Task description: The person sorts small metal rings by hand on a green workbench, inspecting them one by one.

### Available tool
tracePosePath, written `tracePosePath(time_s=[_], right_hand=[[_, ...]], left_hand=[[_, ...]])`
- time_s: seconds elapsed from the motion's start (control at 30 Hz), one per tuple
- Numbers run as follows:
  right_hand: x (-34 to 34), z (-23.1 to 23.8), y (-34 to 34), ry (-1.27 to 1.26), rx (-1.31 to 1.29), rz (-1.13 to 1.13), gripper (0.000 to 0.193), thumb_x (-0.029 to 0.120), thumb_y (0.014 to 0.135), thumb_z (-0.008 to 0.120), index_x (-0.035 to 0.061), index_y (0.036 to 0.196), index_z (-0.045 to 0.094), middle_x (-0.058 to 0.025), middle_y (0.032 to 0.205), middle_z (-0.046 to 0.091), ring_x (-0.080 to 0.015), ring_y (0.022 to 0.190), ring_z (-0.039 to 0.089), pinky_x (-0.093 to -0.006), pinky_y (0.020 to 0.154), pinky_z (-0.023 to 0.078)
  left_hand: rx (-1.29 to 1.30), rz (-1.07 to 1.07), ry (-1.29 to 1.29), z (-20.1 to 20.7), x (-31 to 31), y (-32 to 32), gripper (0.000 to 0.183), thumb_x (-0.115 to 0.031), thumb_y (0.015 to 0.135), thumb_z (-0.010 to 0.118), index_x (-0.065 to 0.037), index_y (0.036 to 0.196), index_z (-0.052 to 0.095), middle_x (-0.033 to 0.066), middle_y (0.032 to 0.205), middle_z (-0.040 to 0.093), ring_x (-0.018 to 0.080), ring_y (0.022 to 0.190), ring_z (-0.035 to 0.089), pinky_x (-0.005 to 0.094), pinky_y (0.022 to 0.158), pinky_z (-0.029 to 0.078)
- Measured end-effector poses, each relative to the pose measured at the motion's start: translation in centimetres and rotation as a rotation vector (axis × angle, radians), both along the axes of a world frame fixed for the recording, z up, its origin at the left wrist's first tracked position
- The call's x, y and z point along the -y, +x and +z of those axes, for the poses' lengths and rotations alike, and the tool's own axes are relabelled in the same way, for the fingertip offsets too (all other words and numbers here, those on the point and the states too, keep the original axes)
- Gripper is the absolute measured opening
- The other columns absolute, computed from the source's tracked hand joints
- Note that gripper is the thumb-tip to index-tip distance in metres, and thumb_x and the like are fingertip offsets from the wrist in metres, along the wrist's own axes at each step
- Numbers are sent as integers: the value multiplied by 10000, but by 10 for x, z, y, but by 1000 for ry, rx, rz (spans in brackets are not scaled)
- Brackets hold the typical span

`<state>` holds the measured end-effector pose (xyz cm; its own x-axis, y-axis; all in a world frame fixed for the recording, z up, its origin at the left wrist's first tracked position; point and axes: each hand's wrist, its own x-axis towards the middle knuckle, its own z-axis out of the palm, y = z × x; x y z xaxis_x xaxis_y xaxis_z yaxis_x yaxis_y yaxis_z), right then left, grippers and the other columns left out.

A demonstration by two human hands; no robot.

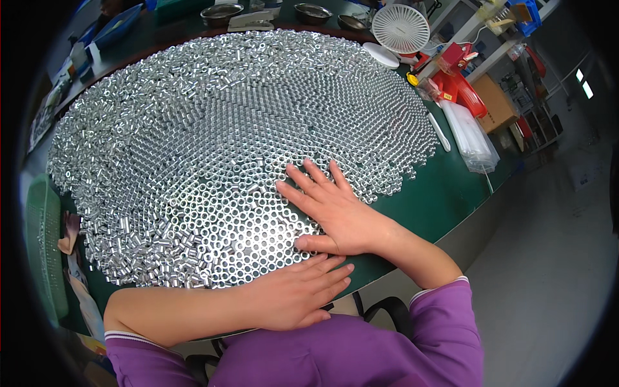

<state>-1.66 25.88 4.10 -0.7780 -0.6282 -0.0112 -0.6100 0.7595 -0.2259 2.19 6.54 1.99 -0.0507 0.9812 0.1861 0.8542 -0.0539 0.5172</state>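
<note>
A broad spread of small shiny metal sleeves covers most of the green table. Many stand on end in close rows, their round holes facing up; others lie jumbled on their sides at the far edge and the near left. My right hand rests with fingers spread on the near right part of the standing sleeves. Just below it, my left hand stretches flat along the table's near edge, fingers extended to the right, beside the closest sleeves. Neither hand grips anything.
A green basket stands at the left edge. To the right lie clear plastic bags, red bins and a cardboard box. A white fan and metal bowls stand along the back.
</note>
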Motion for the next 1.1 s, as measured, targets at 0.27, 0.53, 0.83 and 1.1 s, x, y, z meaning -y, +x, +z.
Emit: tracePosePath(time_s=[0.27, 0.53, 0.83, 1.1], right_hand=[[12, 3, -16, 20, -62, 31, 770, 601, 861, 448, 172, 1469, 248, -160, 1533, 157, -411, 1404, 119, -605, 1100, 50], [22, 1, -9, -3, -87, 95, 793, 615, 859, 432, 162, 1476, 227, -171, 1527, 170, -412, 1406, 113, -593, 1107, 28], [-62, 15, -19, -411, -342, -382, 148, 99, 709, 734, 68, 841, 677, -29, 836, 654, -220, 847, 579, -352, 801, 438], [-52, 5, -18, -376, -387, -339, 87, 87, 718, 700, 76, 787, 649, -61, 769, 627, -267, 773, 572, -363, 748, 464]], left_hand=[[-11, -4, 17, 3, 1, -2, 581, -346, 944, 430, 64, 1351, 365, 212, 1468, 280, 316, 1397, 218, 433, 1148, 168], [-8, -21, -8, 6, -1, 0, 578, -342, 945, 430, 62, 1353, 364, 218, 1467, 276, 318, 1400, 209, 428, 1153, 160], [1, -10, -33, 5, 1, -1, 584, -336, 937, 447, 62, 1356, 359, 207, 1471, 274, 318, 1400, 207, 436, 1150, 173], [10, 15, -35, 8, -1, -2, 649, -351, 899, 512, 61, 1366, 331, 219, 1482, 239, 351, 1401, 190, 460, 1140, 187]])
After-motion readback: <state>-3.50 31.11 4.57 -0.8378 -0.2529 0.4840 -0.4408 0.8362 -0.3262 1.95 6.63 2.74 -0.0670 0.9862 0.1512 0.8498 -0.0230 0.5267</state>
